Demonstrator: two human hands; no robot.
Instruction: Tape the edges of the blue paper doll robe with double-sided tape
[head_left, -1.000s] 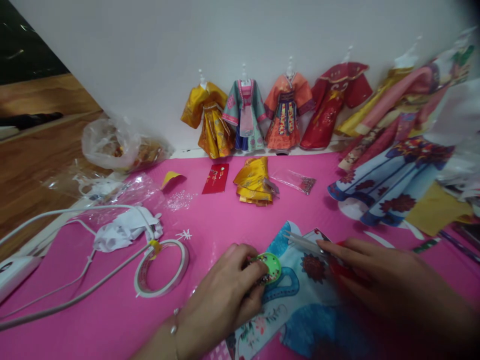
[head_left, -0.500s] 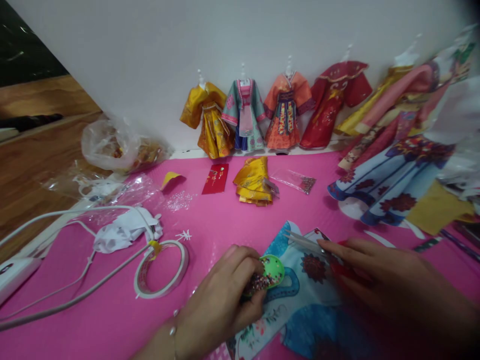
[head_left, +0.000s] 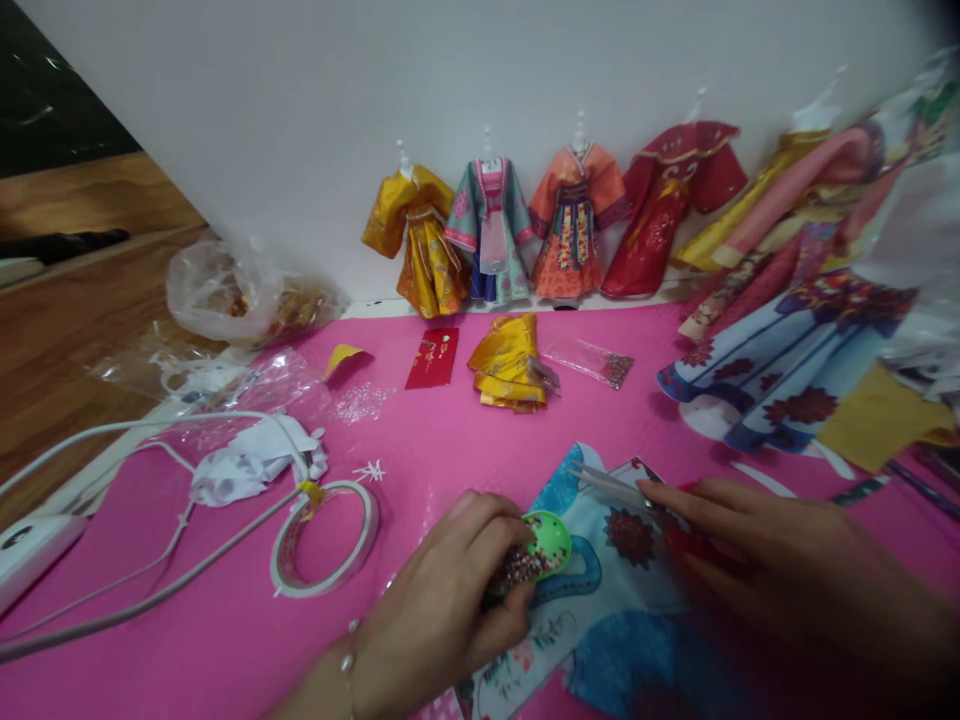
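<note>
My left hand [head_left: 469, 575] grips a small green dish [head_left: 553, 537] by its rim, fingers and thumb pinching it. Tiny mixed-colour beads [head_left: 519, 570] lie in the dish. Beneath it is printed blue and white fabric [head_left: 611, 590] with dark red flowers, spread on the pink mat. On the right, my right hand [head_left: 739, 550] is closed around a pair of scissors [head_left: 616, 487] with red handles, mostly hidden by the fingers. The blades point left over the fabric, their tips slightly apart.
Small dressed dress forms [head_left: 491, 225] stand along the white wall. A tape roll [head_left: 281, 560], white cables [head_left: 150, 430] and a plastic bag [head_left: 217, 290] lie left. Folded yellow fabric [head_left: 510, 365], a red card [head_left: 433, 358] and a bead packet [head_left: 592, 362] sit mid-mat.
Nearly everything looks the same. The whole view has shifted very slightly, while both hands keep their holds on the dish and the scissors.
</note>
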